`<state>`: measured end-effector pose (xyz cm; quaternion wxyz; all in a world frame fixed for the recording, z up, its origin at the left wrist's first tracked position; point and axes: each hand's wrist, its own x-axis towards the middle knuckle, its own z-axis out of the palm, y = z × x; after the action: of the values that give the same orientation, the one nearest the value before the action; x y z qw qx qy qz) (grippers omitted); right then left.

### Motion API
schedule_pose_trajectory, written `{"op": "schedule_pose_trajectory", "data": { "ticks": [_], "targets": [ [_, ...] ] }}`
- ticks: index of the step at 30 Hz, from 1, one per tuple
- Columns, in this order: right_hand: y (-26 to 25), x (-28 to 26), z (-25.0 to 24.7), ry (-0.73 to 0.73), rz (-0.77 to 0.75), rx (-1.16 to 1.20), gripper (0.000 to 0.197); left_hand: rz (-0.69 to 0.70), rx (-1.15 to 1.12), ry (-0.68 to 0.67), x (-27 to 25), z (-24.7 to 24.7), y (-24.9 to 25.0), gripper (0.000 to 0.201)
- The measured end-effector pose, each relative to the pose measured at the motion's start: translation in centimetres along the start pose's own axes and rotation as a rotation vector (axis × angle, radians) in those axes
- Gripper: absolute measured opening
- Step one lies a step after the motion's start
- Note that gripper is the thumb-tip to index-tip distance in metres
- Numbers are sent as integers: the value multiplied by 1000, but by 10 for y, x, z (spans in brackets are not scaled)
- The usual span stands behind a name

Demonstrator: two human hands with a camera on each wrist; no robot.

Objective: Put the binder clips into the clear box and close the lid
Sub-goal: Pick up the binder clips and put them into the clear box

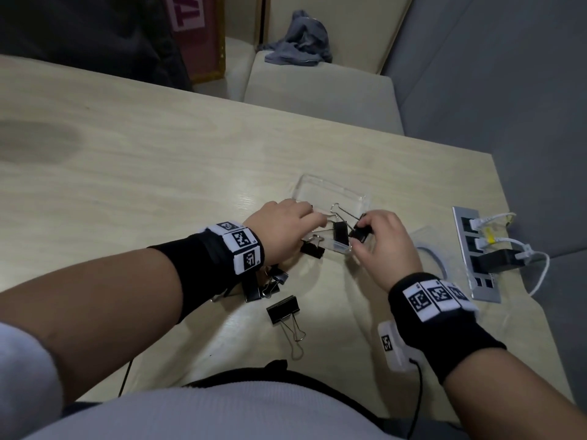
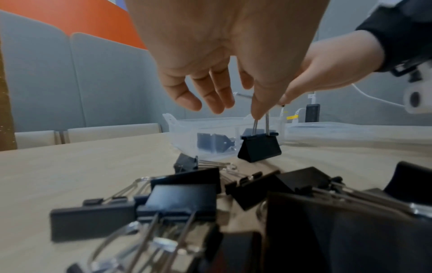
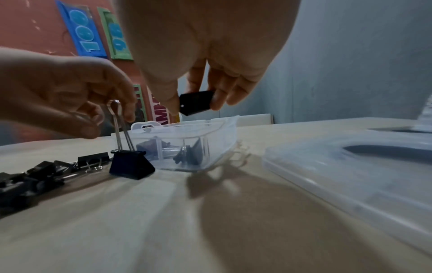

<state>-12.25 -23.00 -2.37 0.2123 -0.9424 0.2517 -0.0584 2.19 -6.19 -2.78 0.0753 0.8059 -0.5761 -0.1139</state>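
Note:
A clear box stands open on the wooden table, with black binder clips lying inside. My left hand pinches the wire handles of a black clip, which stands on the table against the box's near side. My right hand holds another black clip between thumb and fingers, just above the box's right end. Several loose clips lie heaped under my left wrist. One clip lies apart, nearer to me. The clear lid lies flat to the right of the box.
A metal socket panel with white cables and a black plug sits near the table's right edge. A grey cloth lies on the bench beyond the table. A thin black cable runs from my right wristband.

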Motion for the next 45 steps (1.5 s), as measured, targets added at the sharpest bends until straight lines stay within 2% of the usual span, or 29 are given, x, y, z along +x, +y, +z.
{"op": "schedule_pose_trajectory", "data": {
  "ticks": [2,5,8,11,15,17,19,21,22,24,30,32,35,37,40,43,45],
  "targets": [
    [-4,9,3,-54,36,-49,36,64,36,-29,2,-1,3,52],
    [-9,11,7,-66,57,-78,38,131,107,-119,4,1,7,35],
    [-10,1,10,-21,15,-33,30,64,31,-160,6,1,8,25],
    [-8,-10,13,-17,-30,4,24,-25,-140,-65,8,-7,6,24],
    [-13,-17,14,-106,-40,97,30,-232,-629,96,9,-18,-2,9],
    [-18,-16,14,-125,1,140,29,-293,-782,151,13,-20,-3,9],
    [-24,-14,13,-78,84,271,30,-337,-881,165,16,-20,-4,11],
    [-28,-10,11,-63,173,472,45,-367,-993,171,18,-21,-5,9],
    [-30,-9,9,-77,192,569,50,-372,-1038,167,18,-22,-5,10],
    [-31,-5,8,-124,186,656,49,-360,-1083,158,18,-23,-9,16],
    [-42,5,2,-240,226,861,15,-281,-1119,141,15,-30,-16,23],
    [-46,8,1,-247,248,907,10,-268,-1108,134,15,-30,-15,23],
    [-49,12,3,-212,267,904,14,-290,-1028,158,18,-26,-11,18],
    [-49,17,6,-127,283,823,18,-318,-973,167,18,-25,-7,20],
    [-46,26,9,-45,273,600,19,-361,-815,127,18,-23,-2,40],
    [-46,34,10,-106,189,350,12,-396,-615,113,19,-19,-1,38],
    [-46,38,10,-172,147,223,16,-411,-531,90,18,-16,-3,35]
  ]
}}
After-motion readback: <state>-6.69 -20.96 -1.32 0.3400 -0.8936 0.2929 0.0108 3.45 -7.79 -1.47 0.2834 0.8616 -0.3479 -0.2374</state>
